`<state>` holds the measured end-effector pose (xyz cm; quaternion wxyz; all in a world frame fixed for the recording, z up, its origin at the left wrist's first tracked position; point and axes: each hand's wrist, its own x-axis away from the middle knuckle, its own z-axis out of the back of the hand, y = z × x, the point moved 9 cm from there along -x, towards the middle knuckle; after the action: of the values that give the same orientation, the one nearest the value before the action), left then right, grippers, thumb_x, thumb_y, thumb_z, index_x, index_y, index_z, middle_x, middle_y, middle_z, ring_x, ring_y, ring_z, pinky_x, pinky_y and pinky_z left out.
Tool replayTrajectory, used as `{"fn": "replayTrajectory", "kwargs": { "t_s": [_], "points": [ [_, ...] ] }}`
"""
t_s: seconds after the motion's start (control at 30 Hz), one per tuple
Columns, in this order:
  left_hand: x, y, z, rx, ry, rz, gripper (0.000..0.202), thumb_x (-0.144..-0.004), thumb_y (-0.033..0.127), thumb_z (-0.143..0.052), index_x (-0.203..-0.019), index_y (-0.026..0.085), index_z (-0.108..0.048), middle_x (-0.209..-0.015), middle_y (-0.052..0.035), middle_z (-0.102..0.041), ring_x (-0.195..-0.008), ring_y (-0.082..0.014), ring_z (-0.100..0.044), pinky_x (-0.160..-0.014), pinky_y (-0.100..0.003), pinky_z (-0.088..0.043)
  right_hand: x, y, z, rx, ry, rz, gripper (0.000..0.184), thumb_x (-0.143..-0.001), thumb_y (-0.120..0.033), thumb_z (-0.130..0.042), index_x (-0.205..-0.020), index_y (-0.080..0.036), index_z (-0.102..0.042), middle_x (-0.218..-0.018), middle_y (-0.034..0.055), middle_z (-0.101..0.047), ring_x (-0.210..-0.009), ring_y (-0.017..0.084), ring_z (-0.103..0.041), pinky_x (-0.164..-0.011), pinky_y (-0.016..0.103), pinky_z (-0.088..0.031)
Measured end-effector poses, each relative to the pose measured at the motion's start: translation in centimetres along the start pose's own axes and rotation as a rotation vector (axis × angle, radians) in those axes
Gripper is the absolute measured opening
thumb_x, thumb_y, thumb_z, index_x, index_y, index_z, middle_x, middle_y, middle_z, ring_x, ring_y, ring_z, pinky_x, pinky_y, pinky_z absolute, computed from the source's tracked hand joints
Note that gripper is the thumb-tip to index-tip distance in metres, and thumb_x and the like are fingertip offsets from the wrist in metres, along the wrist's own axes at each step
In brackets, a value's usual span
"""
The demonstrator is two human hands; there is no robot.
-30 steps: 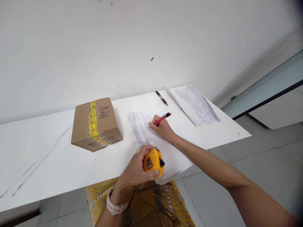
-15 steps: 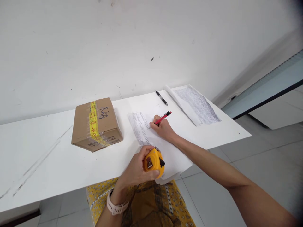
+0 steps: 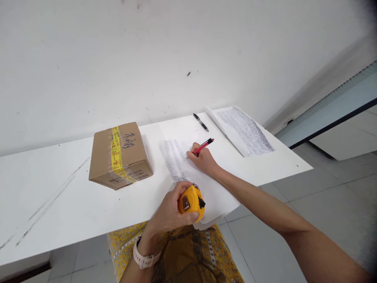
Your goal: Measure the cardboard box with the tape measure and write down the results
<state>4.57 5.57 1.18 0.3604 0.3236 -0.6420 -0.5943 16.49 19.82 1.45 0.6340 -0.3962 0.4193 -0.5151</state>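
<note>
My left hand is closed around a yellow tape measure near the table's front edge, over the lower part of the paper. No blade shows pulled out of its case. In a writing grip, my right hand holds a red pen with black parts, its tip down at the sheet. Rows of handwriting cover the left side of the stacked paper under both hands. To the left sits a closed cardboard box with yellow tape and handwritten marks on top.
A black and grey pen lies beyond the paper. Densely written sheets rest at the table's right end. The white table runs along a wall, its front edge close to my body.
Both hands, the tape measure and the red pen stay in almost the same place. Only a very slight shift of the view shows.
</note>
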Motion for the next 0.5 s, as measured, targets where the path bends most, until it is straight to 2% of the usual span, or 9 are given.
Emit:
{"fn": "replayTrajectory", "kwargs": {
  "t_s": [0.3,0.5],
  "points": [
    [0.03,0.00,0.01,-0.004,0.009,0.011,0.058,-0.075,0.025,-0.073,-0.127,0.023,-0.047,-0.113,-0.0064,-0.062,-0.096,-0.0217,-0.060,-0.084,-0.034,-0.048,0.02,-0.03,-0.03,0.011,-0.006,0.003,0.028,-0.077,-0.023,-0.057,-0.062,-0.023,-0.033,-0.061,-0.0053,-0.037,-0.056,0.011,-0.030,-0.054,0.028,-0.023],
    [0.06,0.23,-0.09,0.036,0.001,-0.013,0.057,-0.077,0.030,-0.074,-0.126,0.023,-0.047,-0.114,-0.0066,-0.062,-0.097,-0.0213,-0.059,-0.085,-0.034,-0.047,-0.10,-0.29,0.35,0.023,0.038,0.029,0.029,-0.080,-0.027,-0.057,-0.063,-0.023,-0.034,-0.060,-0.0054,-0.037,-0.055,0.012,-0.032,-0.054,0.028,-0.026]
  ]
}}
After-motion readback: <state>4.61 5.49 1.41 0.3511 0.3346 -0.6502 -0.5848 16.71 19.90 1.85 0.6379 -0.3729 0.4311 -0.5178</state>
